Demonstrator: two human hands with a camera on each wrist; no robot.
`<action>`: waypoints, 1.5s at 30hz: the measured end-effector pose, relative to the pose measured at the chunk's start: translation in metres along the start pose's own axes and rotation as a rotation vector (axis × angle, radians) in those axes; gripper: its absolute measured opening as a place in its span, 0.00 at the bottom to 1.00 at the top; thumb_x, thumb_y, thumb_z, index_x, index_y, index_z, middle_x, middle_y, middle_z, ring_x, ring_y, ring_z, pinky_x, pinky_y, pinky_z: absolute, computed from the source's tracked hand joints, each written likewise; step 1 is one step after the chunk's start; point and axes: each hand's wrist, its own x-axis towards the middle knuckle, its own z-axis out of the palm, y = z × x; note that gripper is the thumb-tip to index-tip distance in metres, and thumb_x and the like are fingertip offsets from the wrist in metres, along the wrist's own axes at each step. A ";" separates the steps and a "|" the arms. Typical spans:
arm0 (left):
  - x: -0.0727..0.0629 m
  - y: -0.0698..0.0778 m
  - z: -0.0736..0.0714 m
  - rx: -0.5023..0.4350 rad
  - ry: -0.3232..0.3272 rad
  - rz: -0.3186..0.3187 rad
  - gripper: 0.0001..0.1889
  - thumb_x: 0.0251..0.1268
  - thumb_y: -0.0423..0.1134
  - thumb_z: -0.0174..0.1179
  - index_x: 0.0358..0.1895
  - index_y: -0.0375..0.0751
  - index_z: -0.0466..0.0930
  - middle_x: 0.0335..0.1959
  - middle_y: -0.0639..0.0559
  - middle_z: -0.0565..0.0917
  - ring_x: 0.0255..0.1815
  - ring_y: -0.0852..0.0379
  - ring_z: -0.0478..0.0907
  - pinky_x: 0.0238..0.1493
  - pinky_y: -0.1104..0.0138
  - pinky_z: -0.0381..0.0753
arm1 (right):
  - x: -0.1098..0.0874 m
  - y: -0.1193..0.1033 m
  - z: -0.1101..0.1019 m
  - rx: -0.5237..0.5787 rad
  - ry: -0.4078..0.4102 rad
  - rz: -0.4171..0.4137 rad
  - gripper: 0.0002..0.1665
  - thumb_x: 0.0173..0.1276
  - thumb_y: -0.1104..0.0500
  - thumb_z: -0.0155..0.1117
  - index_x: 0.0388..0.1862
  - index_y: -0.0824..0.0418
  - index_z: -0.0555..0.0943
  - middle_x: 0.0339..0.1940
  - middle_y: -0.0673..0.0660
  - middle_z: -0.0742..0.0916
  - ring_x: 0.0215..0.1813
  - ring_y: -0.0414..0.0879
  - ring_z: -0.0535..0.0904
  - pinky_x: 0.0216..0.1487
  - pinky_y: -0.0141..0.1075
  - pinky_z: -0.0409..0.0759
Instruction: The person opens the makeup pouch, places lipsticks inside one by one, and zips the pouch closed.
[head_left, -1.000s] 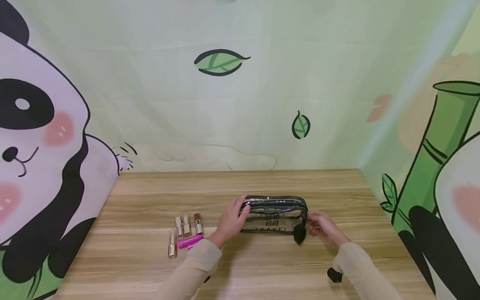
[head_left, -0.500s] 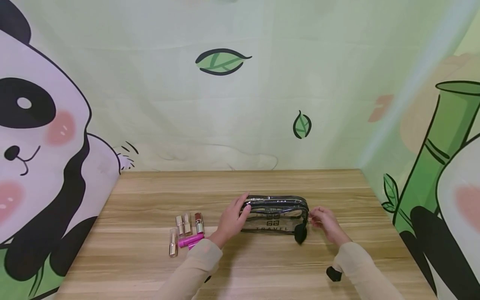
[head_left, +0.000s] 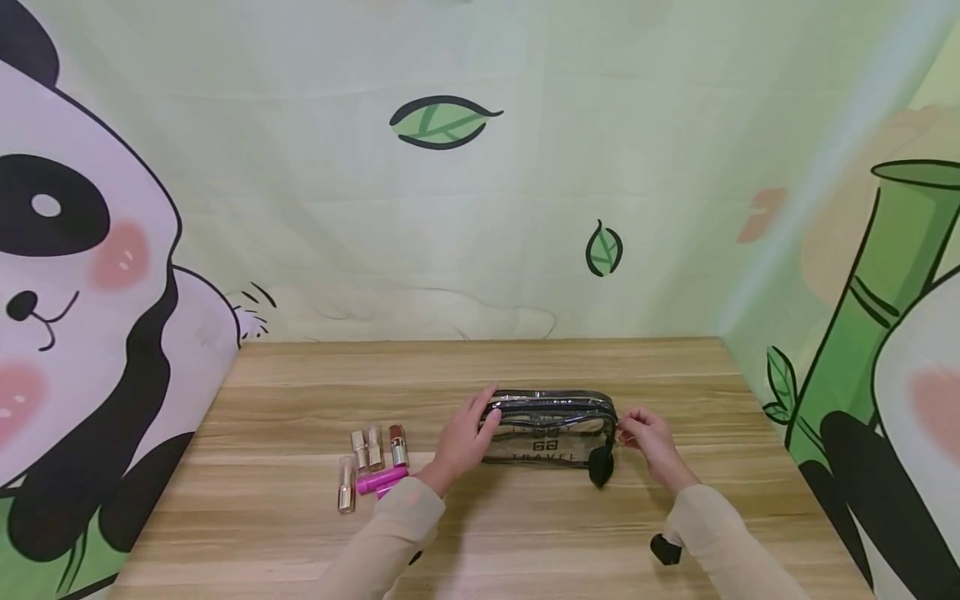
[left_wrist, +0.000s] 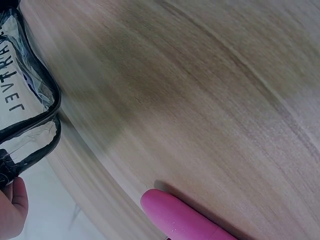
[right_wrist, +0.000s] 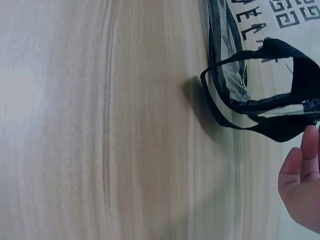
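Note:
A clear toiletry bag (head_left: 547, 447) with black trim and "TRAVEL" lettering sits on the wooden table. Its left end is in my left hand (head_left: 460, 437), thumb in front and fingers behind. At the upper right corner, by the end of the zipper, my right hand (head_left: 651, 446) pinches with thumb and fingers; the exact part between them is hidden. A black strap loop (right_wrist: 295, 82) hangs off that end, close to the right fingertips in the right wrist view.
Left of my left forearm lie several lipsticks (head_left: 375, 450), some in clear or gold tubes, and pink tubes (head_left: 381, 480). One pink tube (left_wrist: 185, 217) shows in the left wrist view. A printed panda backdrop (head_left: 337, 208) rises behind the table (head_left: 555, 533).
My right hand has shifted slightly at the bag's right corner, and its fingers have drawn together there. The left hand, bag and lipsticks stay in place.

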 end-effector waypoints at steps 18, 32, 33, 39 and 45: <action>0.001 0.001 -0.002 -0.017 -0.019 -0.022 0.26 0.66 0.56 0.35 0.67 0.56 0.54 0.60 0.48 0.69 0.57 0.44 0.69 0.53 0.49 0.69 | -0.005 -0.007 0.018 -0.173 0.168 -0.080 0.02 0.59 0.70 0.47 0.28 0.69 0.69 0.17 0.49 0.73 0.19 0.39 0.72 0.26 0.31 0.76; -0.004 -0.004 -0.005 -0.061 -0.066 0.015 0.30 0.65 0.56 0.37 0.69 0.55 0.46 0.67 0.48 0.60 0.65 0.46 0.60 0.62 0.50 0.60 | -0.007 -0.001 0.020 -0.221 0.196 -0.127 0.03 0.59 0.70 0.47 0.30 0.71 0.69 0.19 0.53 0.73 0.19 0.38 0.71 0.26 0.33 0.77; -0.005 -0.004 -0.006 -0.067 -0.070 0.016 0.30 0.65 0.56 0.38 0.69 0.56 0.46 0.67 0.49 0.59 0.65 0.47 0.59 0.62 0.50 0.60 | -0.007 -0.001 0.020 -0.222 0.195 -0.125 0.03 0.59 0.70 0.47 0.30 0.71 0.69 0.19 0.53 0.73 0.19 0.38 0.71 0.26 0.33 0.77; -0.008 -0.006 -0.011 -0.069 -0.084 0.022 0.31 0.63 0.58 0.40 0.68 0.61 0.44 0.67 0.50 0.60 0.65 0.47 0.60 0.61 0.49 0.61 | -0.005 0.001 0.019 -0.215 0.194 -0.120 0.02 0.59 0.70 0.48 0.29 0.70 0.69 0.19 0.53 0.74 0.20 0.42 0.72 0.26 0.34 0.77; -0.008 -0.003 -0.014 -0.074 -0.099 -0.001 0.31 0.61 0.61 0.41 0.68 0.66 0.45 0.64 0.50 0.63 0.62 0.46 0.64 0.58 0.48 0.64 | -0.006 -0.001 0.019 -0.196 0.194 -0.114 0.02 0.59 0.70 0.48 0.29 0.71 0.69 0.18 0.51 0.73 0.18 0.39 0.71 0.25 0.31 0.76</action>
